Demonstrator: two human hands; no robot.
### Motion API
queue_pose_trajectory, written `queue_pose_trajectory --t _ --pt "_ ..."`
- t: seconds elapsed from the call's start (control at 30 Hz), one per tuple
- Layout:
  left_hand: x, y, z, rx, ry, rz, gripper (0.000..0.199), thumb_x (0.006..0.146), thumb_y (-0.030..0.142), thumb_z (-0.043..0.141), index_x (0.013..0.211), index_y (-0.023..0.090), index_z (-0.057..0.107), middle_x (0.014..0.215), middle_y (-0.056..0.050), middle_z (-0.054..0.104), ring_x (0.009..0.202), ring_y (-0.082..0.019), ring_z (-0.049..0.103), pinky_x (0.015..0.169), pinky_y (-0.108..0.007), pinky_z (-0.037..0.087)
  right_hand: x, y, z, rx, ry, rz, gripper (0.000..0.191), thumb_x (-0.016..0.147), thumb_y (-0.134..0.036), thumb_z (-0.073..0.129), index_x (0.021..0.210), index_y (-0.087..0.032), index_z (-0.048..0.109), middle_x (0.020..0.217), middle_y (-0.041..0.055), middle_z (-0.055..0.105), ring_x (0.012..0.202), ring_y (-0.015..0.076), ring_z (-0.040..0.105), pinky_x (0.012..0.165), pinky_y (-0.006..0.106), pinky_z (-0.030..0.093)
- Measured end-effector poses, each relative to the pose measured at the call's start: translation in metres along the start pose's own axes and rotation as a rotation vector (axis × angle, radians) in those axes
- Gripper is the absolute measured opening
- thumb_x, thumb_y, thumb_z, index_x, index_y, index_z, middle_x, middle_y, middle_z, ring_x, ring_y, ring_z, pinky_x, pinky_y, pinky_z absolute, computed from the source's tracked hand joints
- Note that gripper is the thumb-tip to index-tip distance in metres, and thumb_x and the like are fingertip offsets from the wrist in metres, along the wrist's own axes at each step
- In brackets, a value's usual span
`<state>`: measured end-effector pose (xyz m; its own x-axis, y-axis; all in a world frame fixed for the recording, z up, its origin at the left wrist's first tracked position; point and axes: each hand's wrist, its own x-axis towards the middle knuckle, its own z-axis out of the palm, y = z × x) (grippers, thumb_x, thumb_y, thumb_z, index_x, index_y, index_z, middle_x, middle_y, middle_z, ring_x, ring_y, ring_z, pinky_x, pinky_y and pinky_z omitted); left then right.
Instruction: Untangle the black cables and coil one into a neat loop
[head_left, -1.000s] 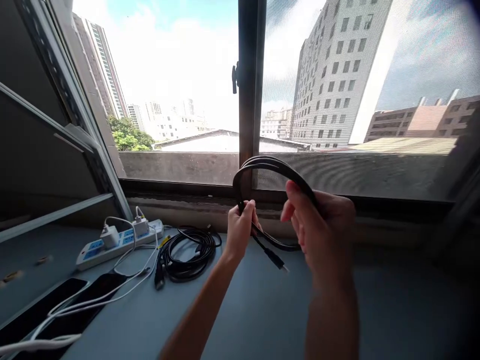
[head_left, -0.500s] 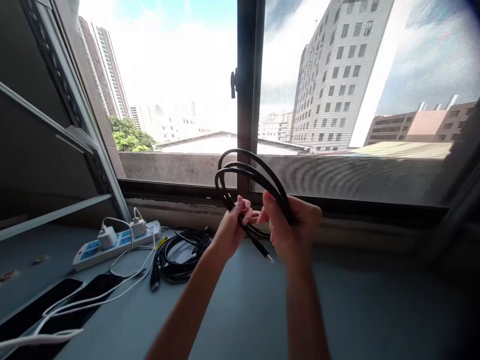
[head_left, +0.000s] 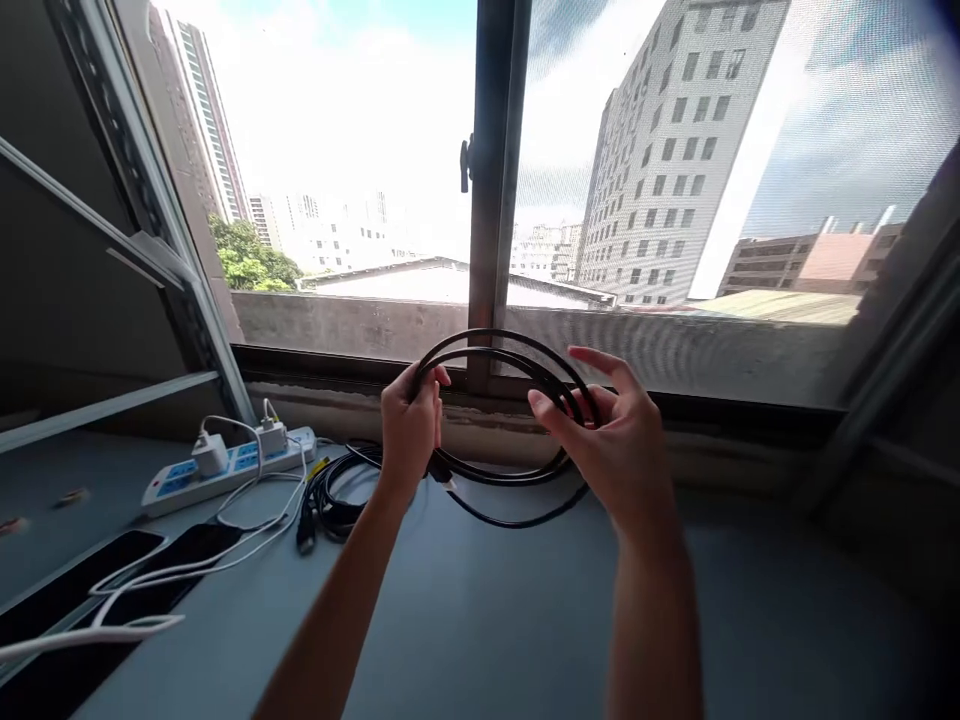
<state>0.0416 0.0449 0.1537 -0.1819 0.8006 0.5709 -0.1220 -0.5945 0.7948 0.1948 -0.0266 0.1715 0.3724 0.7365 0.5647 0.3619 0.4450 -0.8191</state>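
Note:
A black cable point(head_left: 495, 477) is looped into a wide coil, held up above the blue-grey table point(head_left: 495, 610) in front of the window. My left hand point(head_left: 409, 425) is closed round the left side of the coil. A connector with a light metal tip hangs just below that hand. At the right side of the coil is my right hand point(head_left: 619, 430), its thumb and index finger spread apart while the other fingers curl behind the cable strands and support them.
At the left, a white power strip point(head_left: 289, 452) holds two white chargers with white cables. Another black cable coil point(head_left: 322, 500) lies beside it. Dark phones point(head_left: 202, 545) rest at the lower left. Metal shelf bars stand at the far left; the window sill runs behind.
My hands have moved apart, and the cable loops between them have opened into a wider coil. My right thumb and index finger have spread. The view has shifted slightly.

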Motion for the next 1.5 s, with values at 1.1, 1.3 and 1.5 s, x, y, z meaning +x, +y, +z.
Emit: queue_pose_trajectory --t 1.1,1.3,1.5 --pt "-0.02 0.002 -0.007 0.38 -0.703 -0.443 0.043 0.082 0.038 0.031 0.054 0.016 0.054 0.057 -0.005 0.062 0.046 -0.017 0.057 0.052 -0.025 0.043 -0.05 -0.048 0.026 0.467 0.209 -0.206 0.045 0.07 -0.023 0.066 0.039 -0.018 0.035 0.027 -0.0091 0.026 0.023 0.0022 0.018 0.03 0.023 0.009" --pt "-0.014 0.006 -0.024 0.479 -0.847 -0.537 0.069 0.084 0.056 0.018 0.048 0.014 0.06 0.058 -0.013 0.064 0.077 -0.026 0.062 0.078 -0.032 0.044 -0.043 -0.039 0.03 0.537 0.173 -0.276 0.046 0.07 -0.022 0.067 0.038 -0.017 0.034 0.027 -0.0084 0.025 0.024 0.0018 0.018 0.031 0.023 0.008" --pt "-0.009 0.001 -0.03 0.452 -0.931 -0.551 0.076 0.08 0.067 0.015 0.062 0.012 0.064 0.062 -0.015 0.065 0.097 -0.031 0.057 0.093 -0.039 0.036 -0.037 -0.03 0.033 0.621 0.136 -0.316 0.045 0.071 -0.017 0.064 0.038 -0.016 0.032 0.028 -0.0075 0.026 0.026 0.0022 0.022 0.031 0.022 0.01"
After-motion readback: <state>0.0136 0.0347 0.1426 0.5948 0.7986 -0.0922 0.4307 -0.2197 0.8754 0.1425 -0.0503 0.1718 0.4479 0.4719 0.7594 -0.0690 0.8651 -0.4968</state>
